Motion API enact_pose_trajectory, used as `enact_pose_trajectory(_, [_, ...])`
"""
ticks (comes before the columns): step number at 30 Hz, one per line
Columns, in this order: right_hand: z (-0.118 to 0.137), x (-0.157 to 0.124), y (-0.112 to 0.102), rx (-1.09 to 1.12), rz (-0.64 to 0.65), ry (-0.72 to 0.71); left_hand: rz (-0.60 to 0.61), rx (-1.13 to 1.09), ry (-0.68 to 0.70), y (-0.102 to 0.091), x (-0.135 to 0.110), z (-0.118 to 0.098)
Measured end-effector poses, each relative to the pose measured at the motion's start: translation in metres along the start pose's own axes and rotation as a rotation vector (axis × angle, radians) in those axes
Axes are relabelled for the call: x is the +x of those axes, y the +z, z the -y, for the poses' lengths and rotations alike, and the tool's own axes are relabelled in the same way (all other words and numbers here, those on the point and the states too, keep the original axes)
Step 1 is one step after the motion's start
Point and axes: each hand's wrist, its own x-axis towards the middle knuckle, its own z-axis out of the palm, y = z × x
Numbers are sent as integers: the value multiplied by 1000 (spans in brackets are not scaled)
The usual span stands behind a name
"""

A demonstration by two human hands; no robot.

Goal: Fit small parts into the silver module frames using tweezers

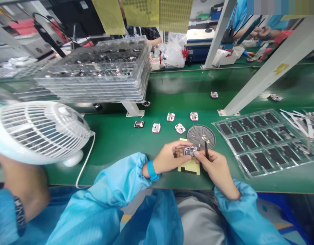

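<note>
My left hand (168,158) grips a small smartwatch-like case (189,150) by its edge, with the open inside and its metallic parts facing up. Black tweezers (206,149) stand upright in my right hand (217,168), whose thumb and fingertip also touch the right side of the case. Beneath both hands lies a yellow sheet (194,167) with a dark strip on it. Just beyond is a round grey perforated mat (196,132) bearing several tiny pale pieces. Several similar cases, among them one nearby (180,128), rest on the green bench farther back.
On the left stands a white fan (45,131), its cable (86,160) running to the bench edge. Stacked clear trays (96,81) sit on a raised shelf. A clear tray of dark rectangular parts (270,143) and white strips (301,124) lie right. A slanted post (264,69) rises behind; another person's arm (21,183) is at left.
</note>
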Motion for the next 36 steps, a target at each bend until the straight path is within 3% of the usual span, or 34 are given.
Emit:
enact_pose_trajectory(10, [-2,1,4,13,-37,-20,-89,280,103,1,-3,-2])
enact_pose_trajectory(16, [-7,3,11,181,-41,-74,-35,-197,-34,6,-1,0])
enact_pose_trajectory(19, [-7,3,16,236,-21,-46,-30,-280,-33,8,-1,3])
enact_pose_trajectory(25, [-4,6,17,192,36,-55,-91,-6,134,9,-3,1])
enact_pose_trajectory(30, [-2,8,16,167,-4,-115,-70,279,92,10,-6,-9])
enact_pose_trajectory(36, [-3,4,22,108,-62,-140,-173,325,97,15,-11,-12])
